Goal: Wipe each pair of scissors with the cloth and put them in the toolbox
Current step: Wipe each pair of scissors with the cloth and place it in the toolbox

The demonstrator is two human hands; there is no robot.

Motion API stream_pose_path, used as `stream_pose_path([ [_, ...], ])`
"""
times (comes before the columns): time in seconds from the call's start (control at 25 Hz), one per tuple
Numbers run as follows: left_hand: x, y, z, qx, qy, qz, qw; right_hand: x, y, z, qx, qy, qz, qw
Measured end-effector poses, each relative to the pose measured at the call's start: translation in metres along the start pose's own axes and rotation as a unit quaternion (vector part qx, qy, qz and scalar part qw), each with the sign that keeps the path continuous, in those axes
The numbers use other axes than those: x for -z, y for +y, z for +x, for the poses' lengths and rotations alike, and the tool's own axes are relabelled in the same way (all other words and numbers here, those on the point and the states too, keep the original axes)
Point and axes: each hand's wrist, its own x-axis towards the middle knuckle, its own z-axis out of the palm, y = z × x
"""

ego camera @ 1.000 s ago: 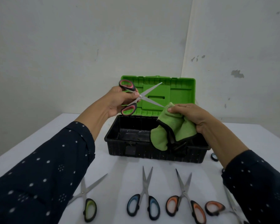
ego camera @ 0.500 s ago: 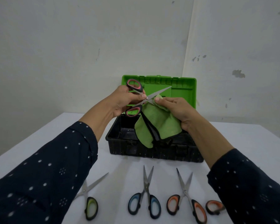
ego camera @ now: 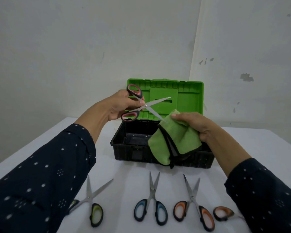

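Centre frame, the left hand grips the pink-handled scissors by the handles, blades spread and pointing right, the lower tip touching the green cloth bunched in the right hand. Just beneath, the open toolbox shows no scissors inside. Four other pairs line the surface along the lower frame.

toolbox: black base is matt ribbed plastic with pale scuff specks; green lid smoother plastic, slight sheen. cloth over toolbox: green napped fabric, black edging. pink-handled scissors: bright smooth metal blades, black plastic handles. surface under toolbox: white, matt.
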Motion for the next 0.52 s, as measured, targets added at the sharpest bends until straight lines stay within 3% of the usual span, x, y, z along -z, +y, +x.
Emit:
stream_pose_path([
  [0.08,0.003,-0.003,-0.002,0.015,-0.047,0.03,0.998,0.012,0.001,-0.002,-0.013,0.023,0.037,0.999],
  [0.2,-0.004,-0.006,-0.002,0.053,-0.096,0.019,0.994,0.015,-0.013,-0.004,0.033,0.019,0.026,0.999],
  [0.36,-0.011,-0.001,0.0,0.044,-0.12,0.075,0.989,0.003,-0.038,-0.007,0.151,0.011,-0.057,0.987],
  [0.52,-0.015,0.005,0.002,0.027,-0.1,0.06,0.993,-0.016,-0.042,-0.011,0.179,-0.041,-0.192,0.964],
])
